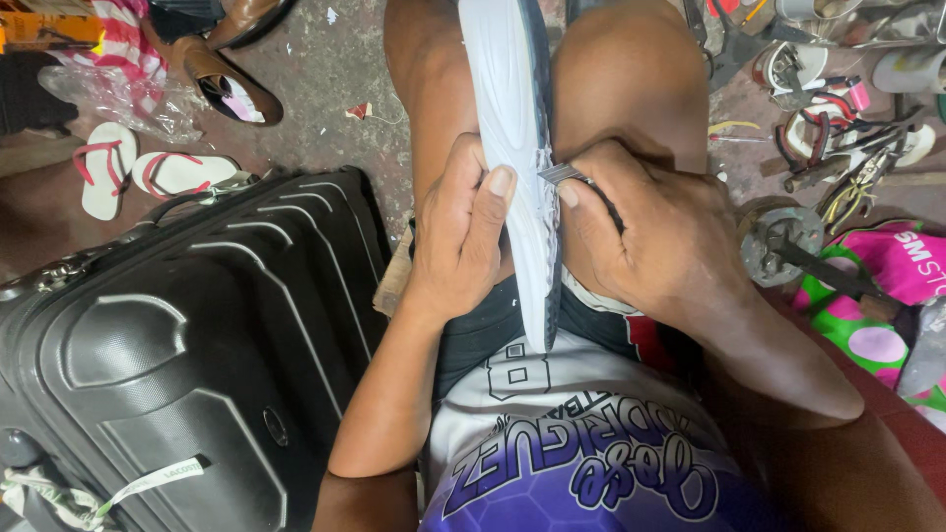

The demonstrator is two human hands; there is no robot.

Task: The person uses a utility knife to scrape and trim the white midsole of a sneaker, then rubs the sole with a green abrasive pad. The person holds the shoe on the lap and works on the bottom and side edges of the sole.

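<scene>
Gripping the pale shoe sole (512, 128) on edge between the knees, the left hand (458, 236) pinches it while the right hand (660, 236) closes round a small metal blade (560, 174) at its edge. That left thumb (490, 212) sits just beside the blade, so I reckon one slip nicks it or gouges the sole.

A shoe sole (512, 148) stood on its edge between the person's knees, running from the top centre of the frame down to the middle. The left hand (458, 236) lay against its left side, and the right hand (655, 232) was on its right side, pressing a small metal tool (560, 174) to the edge of the sole. A suitcase (187, 355) filled the lower left of the frame. Above it, in the upper left, lay a pair of sandals (138, 175), and a shoe (227, 84) lay further up. Tools (838, 138) were spread on the floor in the upper right, and a bag (877, 305) lay below them at the right edge.
</scene>
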